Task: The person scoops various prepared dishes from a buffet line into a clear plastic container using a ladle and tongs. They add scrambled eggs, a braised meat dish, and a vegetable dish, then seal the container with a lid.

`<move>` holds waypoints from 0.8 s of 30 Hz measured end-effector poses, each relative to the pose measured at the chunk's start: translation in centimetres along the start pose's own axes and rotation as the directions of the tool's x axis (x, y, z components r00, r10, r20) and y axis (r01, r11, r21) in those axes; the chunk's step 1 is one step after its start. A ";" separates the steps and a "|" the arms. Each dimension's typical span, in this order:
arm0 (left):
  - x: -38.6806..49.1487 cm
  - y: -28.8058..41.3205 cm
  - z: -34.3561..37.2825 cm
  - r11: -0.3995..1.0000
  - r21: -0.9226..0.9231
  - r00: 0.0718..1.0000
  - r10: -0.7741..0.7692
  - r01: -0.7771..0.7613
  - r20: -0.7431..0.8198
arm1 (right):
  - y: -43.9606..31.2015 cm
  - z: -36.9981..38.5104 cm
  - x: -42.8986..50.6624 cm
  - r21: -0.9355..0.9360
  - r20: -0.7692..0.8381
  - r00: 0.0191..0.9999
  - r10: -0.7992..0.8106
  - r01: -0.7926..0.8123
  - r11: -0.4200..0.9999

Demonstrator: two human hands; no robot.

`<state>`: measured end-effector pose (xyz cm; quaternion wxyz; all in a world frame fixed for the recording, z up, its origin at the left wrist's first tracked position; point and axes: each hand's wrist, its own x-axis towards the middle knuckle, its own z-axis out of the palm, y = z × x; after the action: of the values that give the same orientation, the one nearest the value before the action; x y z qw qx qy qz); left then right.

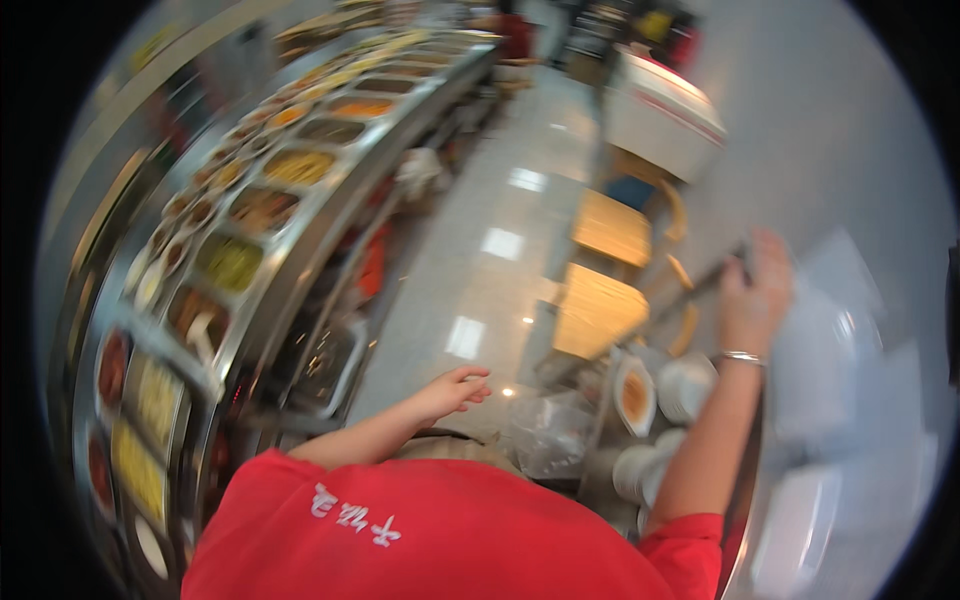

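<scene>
My left hand (456, 391) hangs in the air before my red shirt (420, 517), over the tiled floor (457, 285). Its fingers are loosely bent and hold nothing. Far out to the right is my right hand (757, 289), with a silver bracelet (742, 358) on the wrist. It is by the far end of a dark metal edge (701, 289); blur hides whether it grips or only touches that edge. Below the right forearm are stacked white bowls (686, 386) and a white oval dish (635, 395) with brown contents.
A long steel food counter (300, 240) with several filled pans, such as yellow strips (300, 166), runs along the left. Wooden chairs (604, 307), a white chest (660, 112) and a clear plastic bag (551, 431) stand right of the aisle. Blurred clear containers (829, 352) are at far right.
</scene>
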<state>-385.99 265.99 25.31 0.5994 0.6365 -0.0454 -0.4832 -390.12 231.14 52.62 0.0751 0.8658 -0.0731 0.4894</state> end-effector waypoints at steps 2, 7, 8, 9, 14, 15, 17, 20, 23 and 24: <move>-2.5 0.1 -1.3 0.999 -0.052 0.994 0.011 -0.016 -0.106 | 5.0 2.5 -0.1 -0.316 0.131 0.978 0.160 -0.112 0.942; -7.0 -3.9 -3.6 0.950 -0.289 0.926 0.004 -0.122 -0.378 | 10.8 4.4 0.2 -0.566 0.423 0.700 0.576 -0.292 0.771; -10.0 -4.7 -7.2 0.947 -0.291 0.907 0.002 -0.137 -0.420 | 9.7 4.7 -0.7 -0.582 0.406 0.728 0.553 -0.261 0.770; -11.7 -6.0 -7.8 0.927 -0.335 0.889 -0.003 -0.169 -0.458 | 10.8 5.3 -1.5 -0.513 0.394 0.798 0.456 -0.221 0.829; -17.1 -4.6 -10.4 0.809 -0.470 0.894 0.144 -0.353 -0.424 | -7.5 5.2 -0.8 0.192 0.344 0.935 -0.081 0.015 0.981; -17.8 -3.8 -10.9 0.769 -0.507 0.898 0.196 -0.390 -0.395 | -13.0 5.9 -2.3 0.366 0.322 0.913 -0.251 0.124 0.922; -18.9 -2.3 -12.2 0.651 -0.604 0.882 0.256 -0.460 -0.395 | -26.5 6.3 -6.1 0.715 0.225 0.734 -0.641 0.322 0.621; -22.6 -1.8 -15.4 0.456 -0.681 0.816 0.235 -0.573 -0.529 | -43.1 4.9 -10.5 0.943 -0.100 0.482 -0.871 0.325 0.072; -26.6 -4.4 -20.1 0.327 -0.646 0.715 0.164 -0.690 -0.680 | -52.4 3.3 -10.6 0.965 -0.243 0.435 -0.867 0.200 -0.170; -28.9 -5.3 -21.1 0.356 -0.575 0.649 0.131 -0.736 -0.750 | -54.6 3.2 -9.5 0.969 -0.245 0.504 -0.828 0.155 -0.192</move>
<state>-389.90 301.00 33.31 0.9216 0.3275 0.2067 -0.0250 -381.39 284.39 39.65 -0.3266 0.7087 0.6210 0.0733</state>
